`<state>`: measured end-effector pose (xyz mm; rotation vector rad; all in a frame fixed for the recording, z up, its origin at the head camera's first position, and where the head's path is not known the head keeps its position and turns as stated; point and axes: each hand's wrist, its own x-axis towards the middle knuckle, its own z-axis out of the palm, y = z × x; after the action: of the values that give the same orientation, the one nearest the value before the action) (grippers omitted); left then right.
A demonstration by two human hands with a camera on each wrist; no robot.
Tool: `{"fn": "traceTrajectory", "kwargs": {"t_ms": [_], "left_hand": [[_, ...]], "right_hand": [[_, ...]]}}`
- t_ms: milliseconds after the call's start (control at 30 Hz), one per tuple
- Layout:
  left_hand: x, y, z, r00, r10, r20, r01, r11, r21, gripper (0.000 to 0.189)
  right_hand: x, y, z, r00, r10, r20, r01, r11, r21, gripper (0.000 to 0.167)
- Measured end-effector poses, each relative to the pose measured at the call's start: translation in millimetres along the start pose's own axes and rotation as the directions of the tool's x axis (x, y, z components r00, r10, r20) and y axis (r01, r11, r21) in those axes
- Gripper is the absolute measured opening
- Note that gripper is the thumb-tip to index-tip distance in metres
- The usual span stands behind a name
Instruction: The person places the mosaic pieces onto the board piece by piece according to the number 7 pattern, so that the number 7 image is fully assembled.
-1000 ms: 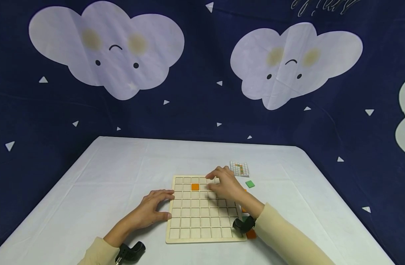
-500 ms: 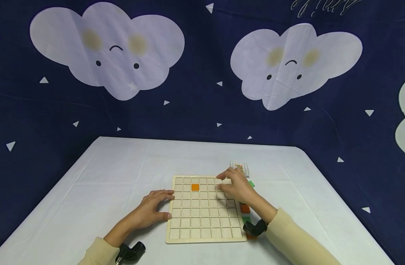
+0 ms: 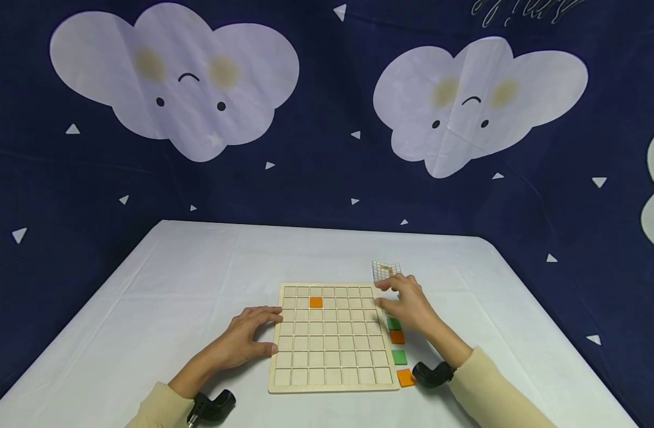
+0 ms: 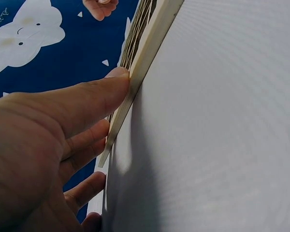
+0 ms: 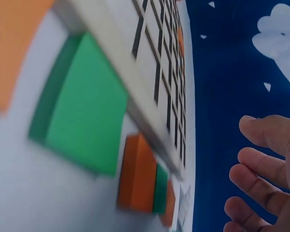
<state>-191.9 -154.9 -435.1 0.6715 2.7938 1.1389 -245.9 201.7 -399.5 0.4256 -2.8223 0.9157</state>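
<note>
A square wooden grid board (image 3: 316,343) lies on the white table, with one orange square tile (image 3: 316,302) in a cell of its second row from the back. My left hand (image 3: 244,336) rests against the board's left edge. In the left wrist view its thumb (image 4: 99,96) touches the wooden rim, fingers spread below. My right hand (image 3: 412,306) hovers over the board's back right corner, thumb and fingers apart, with nothing between them. Along the right edge lie an orange tile (image 3: 405,377), a green tile (image 3: 399,357), a darker orange tile (image 3: 396,337) and another green tile (image 3: 393,324).
A small printed grid card (image 3: 383,270) with a coloured pattern lies behind the board's right corner, partly covered by my right hand. The white-covered table (image 3: 214,261) ends at a dark blue cloth backdrop (image 3: 327,184) with clouds.
My right hand has moved right, from over the board's back rows to its right edge, uncovering tiles along that side. My left hand has stayed in place.
</note>
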Motion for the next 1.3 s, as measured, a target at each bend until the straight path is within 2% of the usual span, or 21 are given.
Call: {"fn": "traceTrajectory", "kwargs": {"t_ms": [200,567,933,1300], "left_hand": [[0.3,-0.3,0.4,1.000,-0.004,0.003,0.004,1.000,-0.002,0.050],[0.4,-1.1,2.1,1.000,-0.015,-0.013,0.015,1.000,-0.014,0.050],[0.3,-1.2,1.3,1.000,-0.012,-0.001,0.012,1.000,-0.011,0.051],[0.5,-0.3,0.0,1.000,-0.011,0.001,0.011,1.000,-0.008,0.050]], "right_hand": [[-2.2,11.7,-5.5,0.998,0.059,0.004,-0.059,0.998,-0.036,0.033],[-4.9,36.2,-11.9,0.999,0.033,-0.018,-0.034,0.999,-0.035,0.036],[-2.3,57.8,-16.8,0.997,0.055,0.046,-0.053,0.998,-0.038,0.042],[3.4,68.8,-17.4,0.992,0.093,0.088,-0.086,0.993,-0.080,0.045]]}}
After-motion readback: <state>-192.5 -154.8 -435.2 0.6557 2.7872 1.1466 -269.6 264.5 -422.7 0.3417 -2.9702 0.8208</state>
